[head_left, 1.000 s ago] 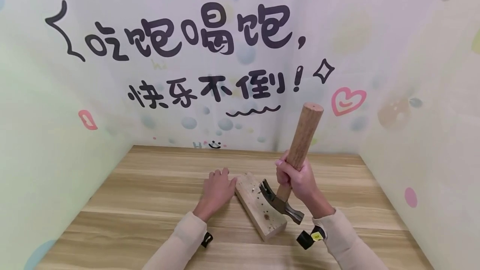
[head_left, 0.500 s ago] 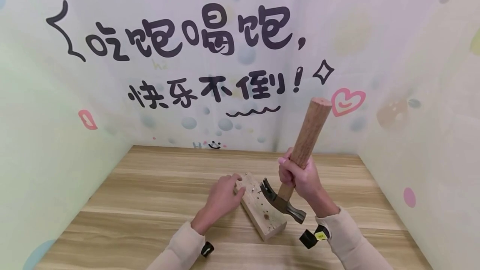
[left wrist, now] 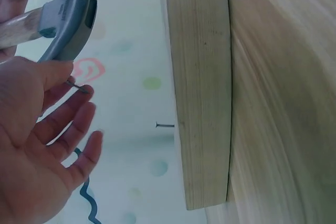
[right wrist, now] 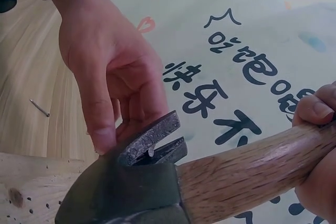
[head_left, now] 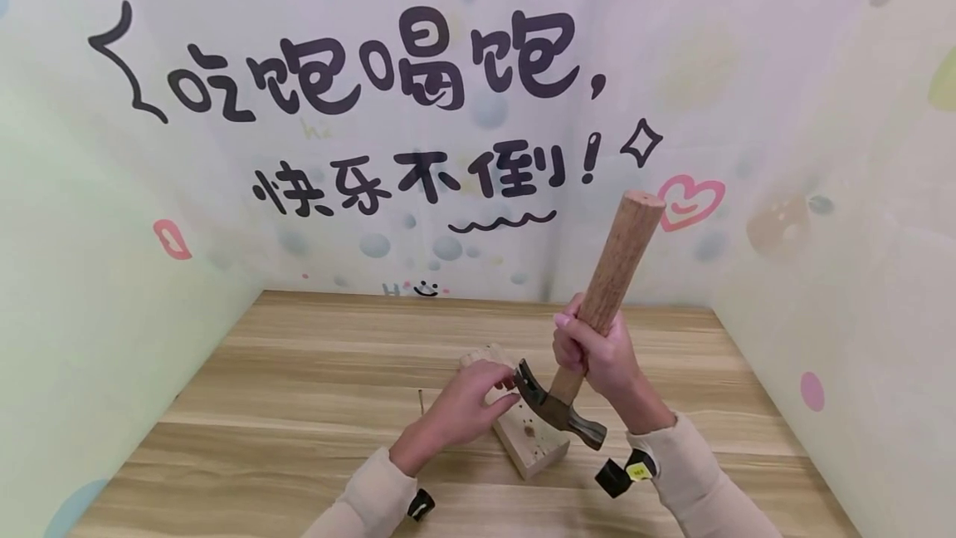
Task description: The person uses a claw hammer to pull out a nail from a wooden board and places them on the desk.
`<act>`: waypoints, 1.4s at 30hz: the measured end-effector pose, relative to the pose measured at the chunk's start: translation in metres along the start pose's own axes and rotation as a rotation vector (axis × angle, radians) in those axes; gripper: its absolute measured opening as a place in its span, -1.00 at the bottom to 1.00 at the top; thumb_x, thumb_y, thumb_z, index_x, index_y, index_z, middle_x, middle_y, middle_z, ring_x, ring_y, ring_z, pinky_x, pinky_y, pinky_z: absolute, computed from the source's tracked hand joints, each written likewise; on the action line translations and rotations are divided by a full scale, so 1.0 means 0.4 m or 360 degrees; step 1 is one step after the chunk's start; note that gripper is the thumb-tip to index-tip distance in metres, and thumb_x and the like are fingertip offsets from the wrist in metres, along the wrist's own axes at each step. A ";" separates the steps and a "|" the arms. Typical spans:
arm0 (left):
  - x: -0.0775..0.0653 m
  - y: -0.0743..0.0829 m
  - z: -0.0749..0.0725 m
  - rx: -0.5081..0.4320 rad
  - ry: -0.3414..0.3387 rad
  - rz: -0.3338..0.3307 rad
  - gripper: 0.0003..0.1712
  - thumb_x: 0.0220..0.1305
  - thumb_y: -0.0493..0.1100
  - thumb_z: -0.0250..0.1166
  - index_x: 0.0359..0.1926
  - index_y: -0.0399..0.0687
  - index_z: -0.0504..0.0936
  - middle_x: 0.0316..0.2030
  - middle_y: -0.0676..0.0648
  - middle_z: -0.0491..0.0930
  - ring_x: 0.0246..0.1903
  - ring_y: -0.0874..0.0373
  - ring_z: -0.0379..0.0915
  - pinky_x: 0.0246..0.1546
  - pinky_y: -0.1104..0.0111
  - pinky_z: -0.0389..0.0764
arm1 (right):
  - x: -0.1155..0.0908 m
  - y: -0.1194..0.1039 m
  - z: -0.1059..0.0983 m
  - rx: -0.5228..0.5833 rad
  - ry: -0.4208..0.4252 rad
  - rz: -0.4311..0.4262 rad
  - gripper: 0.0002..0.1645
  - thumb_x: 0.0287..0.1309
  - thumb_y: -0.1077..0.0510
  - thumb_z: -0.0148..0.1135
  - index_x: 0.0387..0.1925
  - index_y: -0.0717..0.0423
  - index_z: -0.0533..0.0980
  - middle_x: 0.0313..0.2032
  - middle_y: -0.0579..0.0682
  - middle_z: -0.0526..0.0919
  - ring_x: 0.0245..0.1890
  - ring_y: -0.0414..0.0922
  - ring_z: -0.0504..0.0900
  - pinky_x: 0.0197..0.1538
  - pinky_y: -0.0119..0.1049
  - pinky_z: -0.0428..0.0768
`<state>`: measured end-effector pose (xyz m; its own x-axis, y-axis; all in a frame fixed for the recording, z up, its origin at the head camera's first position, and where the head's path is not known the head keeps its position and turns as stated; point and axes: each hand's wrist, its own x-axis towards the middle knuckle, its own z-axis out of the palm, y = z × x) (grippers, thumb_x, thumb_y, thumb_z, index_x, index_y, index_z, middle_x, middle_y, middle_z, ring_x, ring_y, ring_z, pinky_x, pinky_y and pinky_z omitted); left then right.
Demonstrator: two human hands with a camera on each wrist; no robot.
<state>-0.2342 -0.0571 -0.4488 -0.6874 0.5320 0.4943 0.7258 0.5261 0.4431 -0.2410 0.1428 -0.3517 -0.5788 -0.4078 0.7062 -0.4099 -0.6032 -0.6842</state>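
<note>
My right hand (head_left: 597, 351) grips the wooden handle of a claw hammer (head_left: 620, 260), its handle end up and its metal head low. A nail (right wrist: 151, 152) is lodged in the claw slot, its head showing. My left hand (head_left: 466, 405) is over the wooden block (head_left: 534, 447), thumb and fingers loosely bent and apart, close by the claw. In the left wrist view the nail's shank (left wrist: 79, 86) shows between thumb and fingers; a firm pinch is not visible. Another nail (left wrist: 165, 125) stands out of the block.
A loose nail (right wrist: 39, 107) lies on the wood-grain table (head_left: 299, 405), left of the block. Small holes and a dark knot mark the block's top. Printed cloth walls (head_left: 373, 256) enclose the table at the back and sides.
My left hand has moved right, from the block's far left side to the hammer's claw, uncovering the loose nail. The hammer has shifted slightly right and up, still in my right hand.
</note>
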 end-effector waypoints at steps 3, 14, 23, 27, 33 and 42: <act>0.002 0.001 0.005 0.0032 0.0058 0.0069 -0.96 0.23 -0.13 0.26 -0.32 0.04 0.57 -0.38 0.14 0.59 -0.31 0.23 0.49 -0.22 0.51 0.46 | -0.001 0.004 0.003 0.0027 -0.0002 -0.0001 -0.64 0.15 0.60 -0.33 -0.43 0.17 0.29 -0.81 0.06 0.09 -0.90 -0.05 0.02 -0.87 -0.26 0.03; -0.003 0.000 0.010 0.0089 0.0214 0.0155 -0.95 0.19 -0.23 0.28 -0.36 0.02 0.64 -0.41 0.15 0.64 -0.36 0.37 0.47 -0.27 0.53 0.47 | -0.013 0.017 0.002 0.0043 -0.0014 -0.0007 -0.62 0.14 0.62 -0.36 -0.41 0.18 0.30 -0.81 0.07 0.10 -0.90 -0.04 0.05 -0.87 -0.24 0.06; -0.011 -0.008 0.010 0.0108 0.0351 0.0085 -0.89 0.15 -0.22 0.32 -0.27 0.00 0.70 -0.31 0.12 0.68 -0.27 0.32 0.54 -0.20 0.43 0.52 | -0.026 0.030 -0.005 0.0045 0.0016 0.0027 -0.64 0.15 0.61 -0.34 -0.42 0.18 0.29 -0.81 0.07 0.09 -0.89 -0.05 0.03 -0.87 -0.27 0.06; -0.015 -0.010 0.008 0.0142 0.0395 0.0049 -0.88 0.17 -0.18 0.31 -0.24 0.02 0.69 -0.30 0.13 0.68 -0.28 0.32 0.53 -0.22 0.44 0.50 | -0.032 0.033 -0.006 0.0046 0.0038 0.0067 -0.67 0.16 0.59 -0.30 -0.42 0.18 0.29 -0.81 0.07 0.09 -0.89 -0.05 0.02 -0.87 -0.26 0.04; -0.021 -0.013 0.001 0.0114 0.0425 -0.0059 -0.88 0.17 -0.18 0.31 -0.24 -0.03 0.69 -0.33 0.10 0.66 -0.37 0.31 0.50 -0.40 0.44 0.52 | -0.039 0.041 -0.013 0.0005 0.0039 0.0095 -0.68 0.19 0.57 -0.26 -0.42 0.15 0.29 -0.80 0.07 0.10 -0.89 -0.04 0.01 -0.87 -0.25 0.04; -0.036 -0.030 -0.017 0.0155 0.0402 -0.0306 -0.88 0.17 -0.17 0.31 -0.23 0.02 0.68 -0.39 0.12 0.65 -0.42 0.35 0.48 -0.40 0.50 0.50 | -0.051 0.063 -0.030 -0.0098 0.0113 0.0186 -0.75 0.21 0.51 -0.17 -0.47 0.16 0.25 -0.82 0.06 0.11 -0.89 -0.01 0.03 -0.87 -0.27 0.08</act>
<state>-0.2327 -0.0759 -0.4562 -0.7750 0.2418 0.5838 0.5692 0.6686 0.4786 -0.2479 0.1442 -0.3857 -0.6725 -0.4221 0.6079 -0.3781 -0.5102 -0.7725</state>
